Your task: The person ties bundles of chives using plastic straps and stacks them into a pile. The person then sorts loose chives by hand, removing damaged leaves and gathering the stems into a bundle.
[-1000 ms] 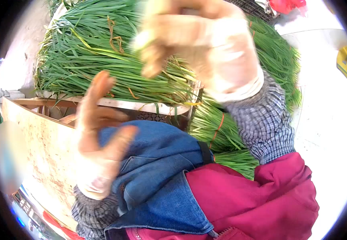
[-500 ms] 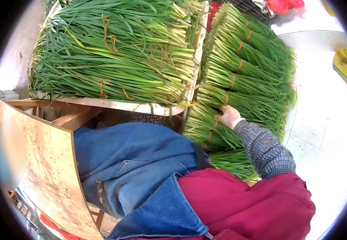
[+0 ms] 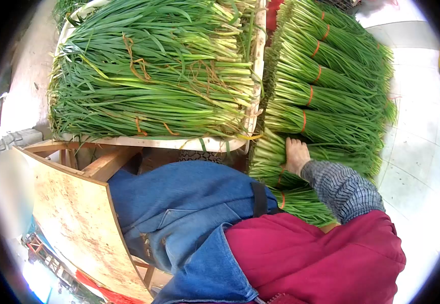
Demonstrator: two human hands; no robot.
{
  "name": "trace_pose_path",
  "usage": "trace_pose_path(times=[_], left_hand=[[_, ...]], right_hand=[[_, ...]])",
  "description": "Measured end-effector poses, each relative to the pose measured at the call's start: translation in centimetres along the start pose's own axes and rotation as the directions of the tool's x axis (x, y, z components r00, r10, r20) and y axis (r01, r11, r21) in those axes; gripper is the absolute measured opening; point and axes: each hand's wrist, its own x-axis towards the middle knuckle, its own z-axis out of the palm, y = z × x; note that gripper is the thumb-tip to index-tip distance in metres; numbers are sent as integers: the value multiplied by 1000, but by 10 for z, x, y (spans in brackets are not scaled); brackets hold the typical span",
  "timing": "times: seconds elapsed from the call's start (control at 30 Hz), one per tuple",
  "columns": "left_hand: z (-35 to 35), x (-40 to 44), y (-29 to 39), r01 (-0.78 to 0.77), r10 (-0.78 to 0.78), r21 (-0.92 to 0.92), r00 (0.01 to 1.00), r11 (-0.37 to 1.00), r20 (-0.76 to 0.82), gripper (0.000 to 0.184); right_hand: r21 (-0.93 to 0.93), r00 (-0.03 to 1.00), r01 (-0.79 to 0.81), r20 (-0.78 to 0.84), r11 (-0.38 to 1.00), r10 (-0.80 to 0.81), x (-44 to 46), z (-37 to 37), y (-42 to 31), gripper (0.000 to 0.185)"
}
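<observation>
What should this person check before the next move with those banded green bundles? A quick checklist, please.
1. Right hand at the bundles: ok, it is down among them.
2. Firm hold: cannot tell, its palm side is turned away.
3. Left hand ready: cannot tell, it is out of view.
4. Bundles tied: ok where visible, several show an orange band.
5. Leaves all inside the white tray: not ok, a few strands hang over its rim.
6. Wooden board away from the bundles: ok, it stands apart from them.

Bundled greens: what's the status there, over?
Right hand on a bundle of greens, grip unclear. Left hand out of view. Neighbouring bundles crowd close.
</observation>
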Motion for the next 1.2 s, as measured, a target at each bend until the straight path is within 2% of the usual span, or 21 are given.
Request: trace_pose_path(times=[0.03, 0.13, 0.2, 0.23, 0.27, 0.37, 0.4, 0.47, 0.5, 0.53, 0.57, 0.67, 0.73, 0.77, 0.83, 0.87, 0.97, 1.0, 1.1, 1.13, 1.2], left_hand=[[1, 7, 8, -58, 57, -4, 998, 998, -27, 32], [2, 23, 53, -286, 281, -38, 954, 957, -106, 33], [-16, 25, 138, -90, 112, -424, 993, 901, 26, 36], [-23, 29, 173, 29, 46, -588, 993, 808, 112, 37], [-24, 32, 180, -79, 136, -557, 989, 827, 62, 37], [-25, 35, 191, -381, 401, -430, 915, 819, -46, 36], [-25, 35, 193, -382, 396, -465, 916, 799, -71, 34], [-21, 33, 196, -386, 391, -533, 914, 753, -111, 31], [-17, 33, 196, -320, 353, -565, 934, 760, -55, 31], [-13, 33, 196, -250, 311, -594, 950, 765, 0, 31], [-9, 33, 195, -178, 264, -616, 963, 768, 51, 31], [-2, 33, 190, 55, 111, -655, 971, 754, 210, 32], [-23, 27, 207, -54, 207, -652, 965, 756, 161, 28], [-32, 24, 218, -110, 262, -645, 955, 756, 143, 27], [-28, 22, 226, -97, 221, -662, 969, 743, 106, 25], [-24, 22, 223, -95, 222, -676, 970, 731, 104, 26], [-26, 20, 233, -82, 212, -674, 971, 734, 113, 25], [-28, 21, 238, -77, 208, -667, 971, 741, 119, 25], [-28, 25, 238, -91, 223, -684, 969, 724, 107, 25], [-28, 26, 238, -90, 224, -683, 968, 725, 110, 25], [-30, 26, 240, -92, 235, -679, 964, 728, 121, 24]], right_hand=[[-34, 1000, 1, 0, 999, -1, -9, 5, -2, 91], [-164, 976, 56, -199, 985, -89, -29, 36, -5, 57], [-140, 963, 80, -246, 987, -113, -38, 50, -6, 55], [-130, 954, 91, -274, 987, -124, -41, 55, -6, 54], [-92, 947, 121, -287, 988, -143, -45, 60, -5, 53], [-135, 909, 252, -306, 958, -282, -65, 74, 2, 60], [-208, 879, 267, -347, 941, -326, -69, 74, 1, 64], [-17, 952, 177, -252, 984, -175, -72, 49, -5, 72], [79, 977, 119, -189, 990, -102, -68, 31, -12, 76], [137, 992, 5, -127, 991, 12, -56, 20, -15, 89], [124, 997, -46, -54, 991, 53, -48, 11, -15, 91], [29, 978, -25, 207, 999, 18, -30, -14, -9, 94], [-64, 934, 28, 356, 998, -4, -23, -23, -10, 96], [-101, 944, 69, 329, 992, -32, -23, -27, -10, 95], [-163, 955, 137, 283, 977, -87, -30, -34, -10, 94], [-94, 973, 148, 194, 984, -128, -27, -15, -4, 97], [204, 987, 86, 119, 975, -112, -19, 22, 8, 107], [210, 983, 54, 162, 976, -89, -21, 14, 6, 108], [77, 989, 13, 144, 997, -24, -38, 10, -15, 97], [-1, 997, 55, -52, 998, -55, -48, 25, -20, 86], [-49, 991, 55, -118, 997, -60, -59, 45, -23, 80]])
